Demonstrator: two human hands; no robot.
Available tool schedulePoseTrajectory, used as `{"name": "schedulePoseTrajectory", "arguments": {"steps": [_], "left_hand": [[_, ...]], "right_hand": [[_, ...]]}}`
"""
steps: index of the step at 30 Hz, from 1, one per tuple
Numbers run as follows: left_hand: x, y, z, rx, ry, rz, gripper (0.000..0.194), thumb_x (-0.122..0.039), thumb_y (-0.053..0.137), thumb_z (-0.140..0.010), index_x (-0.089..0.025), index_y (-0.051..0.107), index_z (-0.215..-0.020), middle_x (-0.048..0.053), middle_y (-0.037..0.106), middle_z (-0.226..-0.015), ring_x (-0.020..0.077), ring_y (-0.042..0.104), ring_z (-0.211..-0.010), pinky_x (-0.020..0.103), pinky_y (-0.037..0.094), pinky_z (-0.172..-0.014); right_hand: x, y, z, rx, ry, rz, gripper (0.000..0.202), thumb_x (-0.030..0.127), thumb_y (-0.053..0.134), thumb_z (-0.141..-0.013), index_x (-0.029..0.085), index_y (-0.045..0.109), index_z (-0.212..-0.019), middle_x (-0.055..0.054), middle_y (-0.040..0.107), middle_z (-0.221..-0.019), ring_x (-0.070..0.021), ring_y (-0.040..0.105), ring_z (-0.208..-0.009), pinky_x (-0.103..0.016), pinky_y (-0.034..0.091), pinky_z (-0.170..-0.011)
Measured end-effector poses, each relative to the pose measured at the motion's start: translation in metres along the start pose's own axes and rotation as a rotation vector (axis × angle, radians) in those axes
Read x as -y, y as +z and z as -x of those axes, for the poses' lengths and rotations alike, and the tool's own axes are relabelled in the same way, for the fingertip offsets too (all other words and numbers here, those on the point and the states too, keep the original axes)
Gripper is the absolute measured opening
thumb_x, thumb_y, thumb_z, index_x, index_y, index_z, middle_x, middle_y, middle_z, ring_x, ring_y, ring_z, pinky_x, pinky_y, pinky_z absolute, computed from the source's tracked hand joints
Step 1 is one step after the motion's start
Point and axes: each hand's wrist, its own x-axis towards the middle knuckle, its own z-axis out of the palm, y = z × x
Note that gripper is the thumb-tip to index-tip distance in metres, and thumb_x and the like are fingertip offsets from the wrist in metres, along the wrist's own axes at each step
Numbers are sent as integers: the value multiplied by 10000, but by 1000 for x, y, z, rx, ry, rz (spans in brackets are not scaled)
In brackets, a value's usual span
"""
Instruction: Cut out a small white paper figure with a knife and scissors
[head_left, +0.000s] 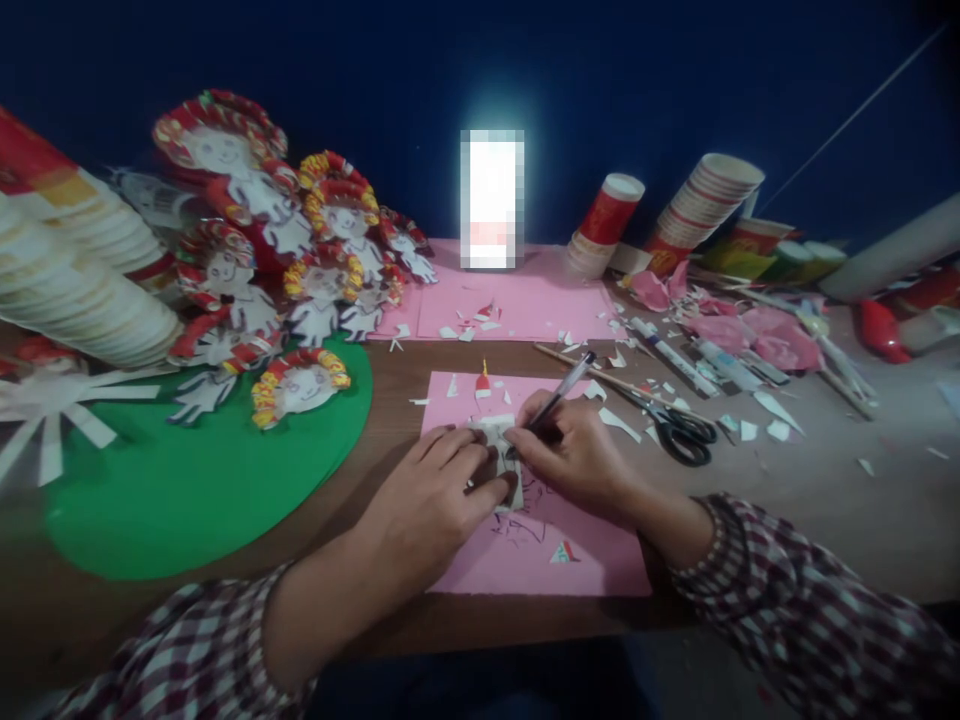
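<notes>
A pink sheet (600,545) with dark pen marks lies on the table in front of me. On it rests a small whitish paper piece (512,490) with dark lines. My left hand (439,485) is spread over the left part of this piece, fingers apart and pressing it down. My right hand (581,450) is closed round a pen (562,388), its tip side low at the paper's right edge and hidden by the fingers. A triangular paper scrap (564,552) lies near the sheet's bottom, and a red-and-yellow scrap (483,385) near its top.
Paper dolls (300,385) stand and lie around a green sheet (187,500) on the left, beside stacked cups (82,290). Black-handled scissors (686,435), markers (675,358), scraps and more cups (709,200) are at right. A bright, pixelated upright rectangle (491,200) is at the back.
</notes>
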Motion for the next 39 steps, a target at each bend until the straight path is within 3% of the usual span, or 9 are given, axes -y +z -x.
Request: {"name": "schedulePoseTrajectory", "arguments": {"steps": [28, 39], "left_hand": [[1, -2, -1, 26, 6, -4, 228, -173, 512, -896, -208, 673, -1053, 93, 626, -996, 272, 535, -1039, 456, 459, -902], [1, -2, 0, 36, 6, -23, 237, -174, 506, -899, -209, 666, -1069, 98, 631, -1019, 276, 536, -1073, 462, 460, -906]], "right_hand": [[-1, 1, -1, 53, -59, 71, 135, 292, 566, -901, 188, 552, -816, 2, 587, -737, -137, 571, -697, -263, 450, -669], [0, -1, -1, 97, -22, 85, 134, 297, 561, -901, 186, 547, -826, 30, 554, -668, -114, 514, -604, -254, 407, -592]]}}
